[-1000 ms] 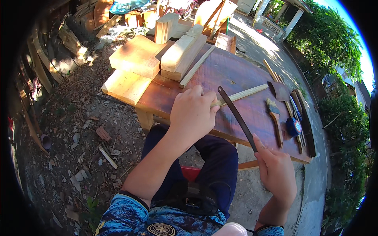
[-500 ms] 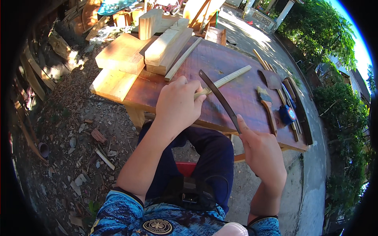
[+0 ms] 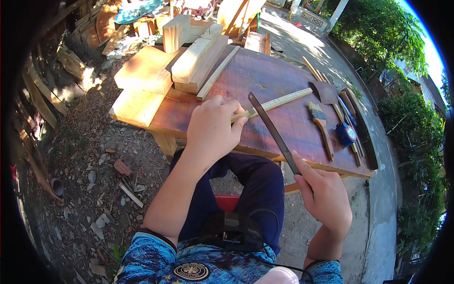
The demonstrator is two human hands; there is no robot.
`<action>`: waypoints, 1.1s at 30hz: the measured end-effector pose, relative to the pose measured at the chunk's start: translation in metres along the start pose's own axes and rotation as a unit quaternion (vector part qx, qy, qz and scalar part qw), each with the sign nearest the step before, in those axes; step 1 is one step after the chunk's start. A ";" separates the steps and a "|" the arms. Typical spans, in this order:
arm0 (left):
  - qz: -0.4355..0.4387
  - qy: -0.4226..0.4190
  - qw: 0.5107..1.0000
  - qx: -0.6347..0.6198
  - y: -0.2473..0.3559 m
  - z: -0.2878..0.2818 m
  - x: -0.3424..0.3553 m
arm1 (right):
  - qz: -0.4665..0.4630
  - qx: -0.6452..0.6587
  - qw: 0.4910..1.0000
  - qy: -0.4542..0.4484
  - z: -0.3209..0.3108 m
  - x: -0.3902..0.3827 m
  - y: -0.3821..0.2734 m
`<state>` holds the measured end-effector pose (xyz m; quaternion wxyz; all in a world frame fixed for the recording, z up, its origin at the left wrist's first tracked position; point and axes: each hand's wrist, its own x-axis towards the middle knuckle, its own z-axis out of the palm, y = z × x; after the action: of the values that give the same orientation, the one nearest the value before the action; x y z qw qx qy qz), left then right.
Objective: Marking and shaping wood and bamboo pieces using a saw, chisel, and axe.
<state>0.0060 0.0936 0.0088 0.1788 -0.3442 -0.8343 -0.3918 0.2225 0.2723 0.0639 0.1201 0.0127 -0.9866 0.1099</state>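
Ideally, keep the bare left hand (image 3: pixel 213 131) clamped on the near end of the slim pale-yellow wooden strip (image 3: pixel 288 100), leaving a clear gap before the long narrow dark metal blade (image 3: pixel 276 133). Hold that blade firmly in the bare right hand (image 3: pixel 328 196), closed around its near end with one finger laid along it. Find the strip slanting away from the left hand, out over the glossy red-brown wooden tabletop (image 3: pixel 305 137), and crossed by the blade just beyond the grip. Cannot tell whether resting on the wood at its far end or slightly raised; better to steady it there. Draw the blade in light, even strokes, at one constant angle, without twisting. Cannot make out any teeth, nor any bite into the strip.

Compared with half a second ago, notice less of the blade reaching past the strip, as if pulled back toward the body, and the strip's far end now swung close beside the flat rusty-brown metal spade-shaped tool (image 3: pixel 324 93). See no shift on the tabletop in the wooden-handled paintbrush (image 3: pixel 323 133), the round blue tape measure (image 3: pixel 346 134) or the stacked pale timber blocks (image 3: pixel 196 59).
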 end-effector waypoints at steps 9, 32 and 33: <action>0.005 0.005 1.000 0.006 -0.003 0.003 -0.002 | 0.022 -0.012 0.999 -0.049 -0.006 -0.014 -0.015; 0.005 0.012 1.000 0.016 -0.002 0.002 -0.002 | 0.010 0.028 0.999 -0.032 -0.014 0.014 -0.006; 0.014 0.016 1.000 0.003 -0.005 0.005 -0.002 | 0.027 0.020 0.999 -0.043 -0.014 0.013 -0.004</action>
<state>0.0042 0.0944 0.0016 0.1983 -0.3491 -0.8275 -0.3925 0.2135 0.2713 0.0813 0.0746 -0.0066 -0.9884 0.1320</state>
